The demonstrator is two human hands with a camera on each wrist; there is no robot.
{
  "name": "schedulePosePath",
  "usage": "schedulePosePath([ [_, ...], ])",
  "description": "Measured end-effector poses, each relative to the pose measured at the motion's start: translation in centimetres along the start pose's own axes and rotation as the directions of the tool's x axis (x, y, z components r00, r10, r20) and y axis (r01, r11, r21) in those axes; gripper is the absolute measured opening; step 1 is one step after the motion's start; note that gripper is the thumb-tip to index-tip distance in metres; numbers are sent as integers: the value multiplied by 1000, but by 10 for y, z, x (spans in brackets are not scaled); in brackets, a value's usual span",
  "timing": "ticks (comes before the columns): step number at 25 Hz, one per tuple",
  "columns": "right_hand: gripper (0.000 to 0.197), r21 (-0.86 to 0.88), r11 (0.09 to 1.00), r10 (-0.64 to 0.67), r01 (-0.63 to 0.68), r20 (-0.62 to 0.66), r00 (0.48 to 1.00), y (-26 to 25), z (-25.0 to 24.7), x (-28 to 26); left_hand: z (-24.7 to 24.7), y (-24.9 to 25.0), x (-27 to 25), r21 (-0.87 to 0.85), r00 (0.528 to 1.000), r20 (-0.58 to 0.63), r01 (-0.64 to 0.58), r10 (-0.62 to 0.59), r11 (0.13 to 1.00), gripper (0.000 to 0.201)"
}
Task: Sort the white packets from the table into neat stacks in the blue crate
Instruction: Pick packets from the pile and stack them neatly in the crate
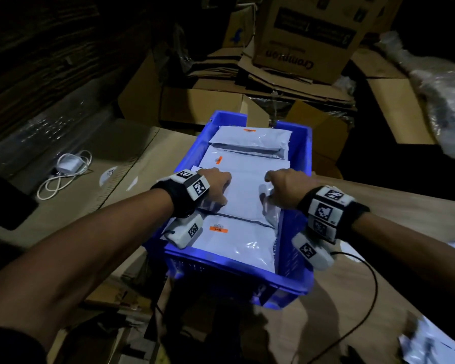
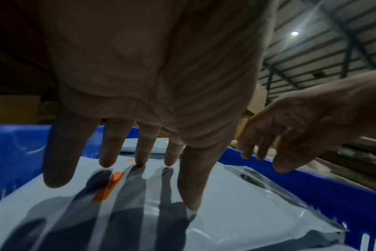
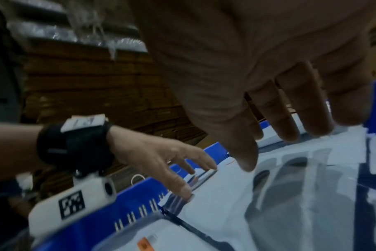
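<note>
The blue crate (image 1: 298, 156) is seen at the left edge of the wooden desk (image 1: 405, 232), filled with white packets laid flat in a row from near to far. The left hand (image 1: 216, 183) is laid released on the left part of the middle packet (image 1: 244, 198), its fingers (image 2: 140, 149) spread and straight, the tips touching the plastic close to an orange sticker (image 2: 107, 186). The right hand (image 1: 284, 186) is held over the right part of the same packet, its fingers (image 3: 288, 118) loosely extended, the tips at the crinkled edge beside the crate's right wall; nothing is grasped by either hand. A near packet (image 1: 237, 243) with an orange label is seen just nearer than the wrists, and a far packet (image 1: 250, 139) is laid on top at the crate's far end. More white packets (image 1: 436, 348), blurred, are seen on the desk at the near right. A white charger (image 1: 69, 166) with a coiled cable is left on a cardboard sheet (image 1: 132, 153) to the left of the crate, and cardboard boxes (image 1: 305, 35) are piled beyond it
</note>
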State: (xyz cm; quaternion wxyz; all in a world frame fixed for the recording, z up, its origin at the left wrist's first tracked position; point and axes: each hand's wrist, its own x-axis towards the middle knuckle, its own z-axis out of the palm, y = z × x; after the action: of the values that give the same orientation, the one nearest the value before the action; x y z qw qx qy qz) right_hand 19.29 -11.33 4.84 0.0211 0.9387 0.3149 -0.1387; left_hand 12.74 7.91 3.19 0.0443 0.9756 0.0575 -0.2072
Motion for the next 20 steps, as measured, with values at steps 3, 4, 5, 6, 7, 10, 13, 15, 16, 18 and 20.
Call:
schedulePosePath([
  [3, 52, -163, 984, -62, 74, 79, 995, -15, 7, 9, -2, 1, 6, 72, 1000, 25, -9, 7, 997, 48],
  [4, 50, -196, 977, -62, 79, 92, 994, -18, 8, 11, -2, 1, 7, 98, 1000, 20, -15, 13, 995, 46],
  [5, 47, -224, 971, -60, 81, 97, 993, -21, 9, 13, -2, 2, 7, 124, 1000, 18, -24, 22, 992, 46],
  [6, 44, -247, 965, -64, 84, 91, 994, -22, 9, 15, 0, 3, 9, 148, 999, 15, -32, 30, 988, 46],
  [7, 42, -261, 962, -59, 80, 90, 994, -23, 9, 17, 1, 3, 9, 170, 999, 5, -40, 40, 985, 45],
  [10, 42, -262, 962, -49, 78, 114, 992, -26, 12, 22, 8, 0, 10, 234, 997, -42, -52, 64, 971, 43],
  [13, 40, -267, 960, -65, 89, 99, 993, -31, 11, 24, 5, -3, 10, 241, 998, -33, -46, 56, 969, 42],
  [15, 41, -255, 963, -62, 85, 98, 993, -30, 6, 22, -2, -1, 7, 231, 998, -28, -45, 52, 972, 42],
  [16, 42, -234, 970, -52, 72, 89, 995, -26, 2, 19, -7, 1, 5, 217, 997, -43, -48, 58, 975, 41],
  [18, 45, -150, 988, -23, 30, 47, 999, -14, -9, 7, -16, 6, -2, 177, 993, -84, -66, 82, 982, 37],
  [20, 43, -31, 999, 13, -13, -2, 1000, 4, -19, -16, -26, 17, -12, 151, 981, -149, -102, 125, 983, 38],
])
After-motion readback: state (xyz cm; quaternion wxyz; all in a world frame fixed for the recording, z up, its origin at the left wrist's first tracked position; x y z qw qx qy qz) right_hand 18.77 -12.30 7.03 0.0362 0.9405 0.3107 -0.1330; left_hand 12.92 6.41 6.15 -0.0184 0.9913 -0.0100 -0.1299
